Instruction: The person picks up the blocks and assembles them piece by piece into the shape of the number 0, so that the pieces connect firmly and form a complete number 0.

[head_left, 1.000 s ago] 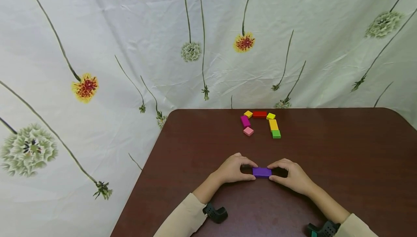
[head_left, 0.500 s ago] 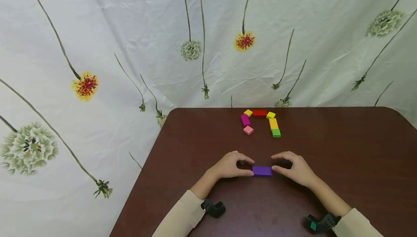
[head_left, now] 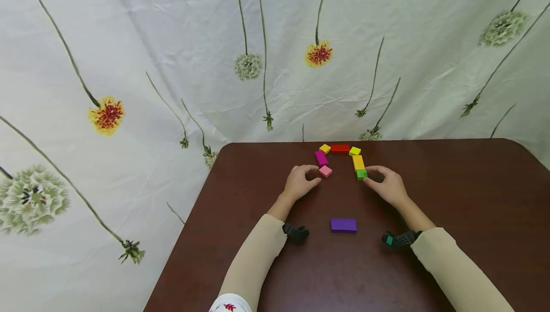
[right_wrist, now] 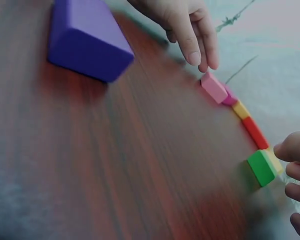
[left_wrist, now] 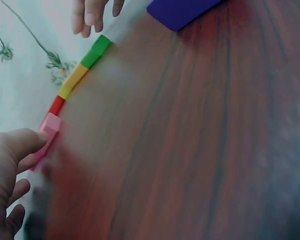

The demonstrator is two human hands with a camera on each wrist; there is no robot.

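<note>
A purple block (head_left: 343, 225) lies by itself on the brown table (head_left: 301, 264), nearer the person than the other blocks. My left hand (head_left: 299, 182) is at the left of the pink block (head_left: 325, 171), thumb and fingers spread apart near its edge; whether they touch it I cannot tell. On the other side, my right hand (head_left: 388, 185) is beside the green block (head_left: 361, 174), its thumb and index finger parted; contact is unclear there too. The right wrist view shows the pink block (right_wrist: 214, 88) close to the left fingertips and the green block (right_wrist: 261, 168) near the right thumb.
An arch of small blocks is at the far part of the table: a magenta block (head_left: 321, 158), an orange-yellow one (head_left: 325, 149), a red one (head_left: 340, 148), a yellow one (head_left: 354, 151) and a longer yellow one (head_left: 358, 162). A flowered cloth (head_left: 206, 54) hangs behind.
Both hands have let go of the purple block and moved forward, the left to the pink block and the right to the green one. The purple block stays on the table.
</note>
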